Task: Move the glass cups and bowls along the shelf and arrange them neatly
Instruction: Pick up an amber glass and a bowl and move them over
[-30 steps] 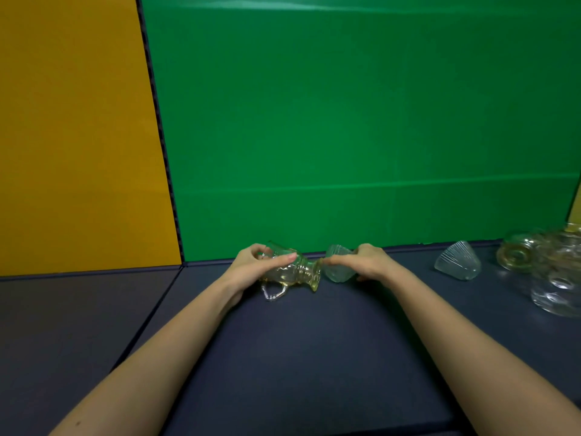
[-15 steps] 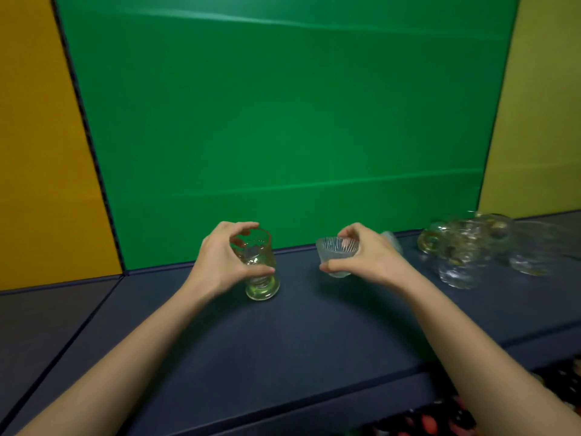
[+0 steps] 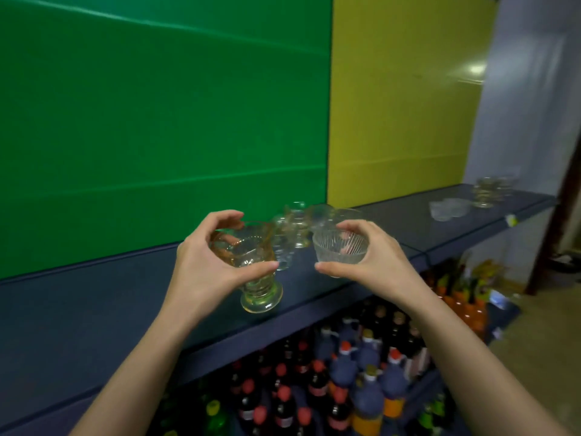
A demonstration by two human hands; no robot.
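My left hand [image 3: 202,265] grips a yellowish footed glass cup [image 3: 251,272], held upright above the dark blue shelf [image 3: 94,309]. A small ribbed clear glass bowl [image 3: 341,248] is held by my right hand [image 3: 374,259], fingers around its rim and base, also lifted off the shelf. Just behind both hands stands a cluster of other glass cups [image 3: 295,228] on the shelf, partly hidden by my fingers. Farther right along the shelf sit low clear bowls [image 3: 448,209] and stacked glass cups [image 3: 489,190].
Green [image 3: 157,121] and yellow [image 3: 402,99] wall panels rise right behind the shelf. Below the shelf's front edge stand several soft-drink bottles [image 3: 345,372] with coloured caps. A pale wall and floor lie to the far right.
Both hands have lifted the cup and the bowl off the shelf and carried them rightward. The view has swung right, bringing the far glassware and the bottles below into sight.
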